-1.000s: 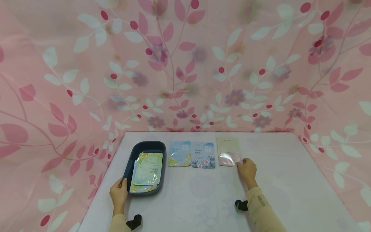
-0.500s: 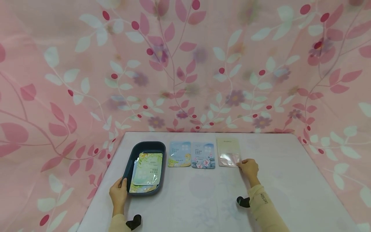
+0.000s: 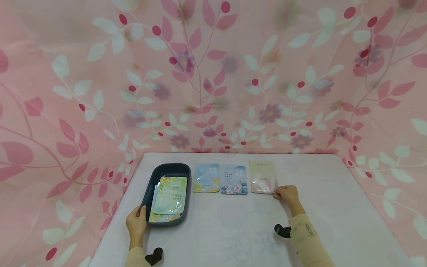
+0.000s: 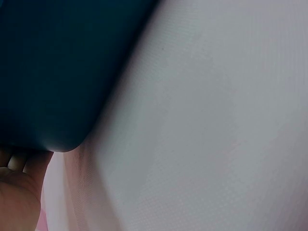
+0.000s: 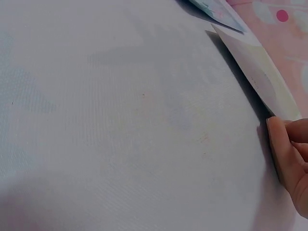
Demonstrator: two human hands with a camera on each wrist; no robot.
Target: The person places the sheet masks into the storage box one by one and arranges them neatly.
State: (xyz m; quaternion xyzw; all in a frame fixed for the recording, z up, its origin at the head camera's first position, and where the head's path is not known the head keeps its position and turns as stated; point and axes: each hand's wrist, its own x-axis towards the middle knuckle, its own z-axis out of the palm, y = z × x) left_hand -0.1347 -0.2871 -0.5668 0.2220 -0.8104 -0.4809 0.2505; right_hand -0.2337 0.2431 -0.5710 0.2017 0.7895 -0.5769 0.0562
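Observation:
My left hand (image 3: 136, 224) grips the near left rim of a dark blue tray (image 3: 152, 185); its fingers (image 4: 36, 166) curl under the tray wall in the left wrist view. Inside the tray lies a green face mask packet (image 3: 171, 194) over other packets. To the right, a blue-and-yellow packet (image 3: 207, 178), a blue packet with pink flowers (image 3: 233, 180) and a beige-and-pink packet (image 3: 262, 176) form a row. My right hand (image 3: 287, 194) pinches the beige packet's near right corner. In the right wrist view the thumb (image 5: 284, 154) lies at that corner, with the other fingers partly hidden.
A white cloth covers the table (image 3: 233, 230), whose far edge meets a pink floral curtain (image 3: 213, 92). A dark wrist strap piece (image 3: 282, 231) sticks out from the right sleeve, another (image 3: 154, 256) from the left.
My right hand has shifted slightly right and toward me, staying at the beige packet's corner. The left hand and tray hold still.

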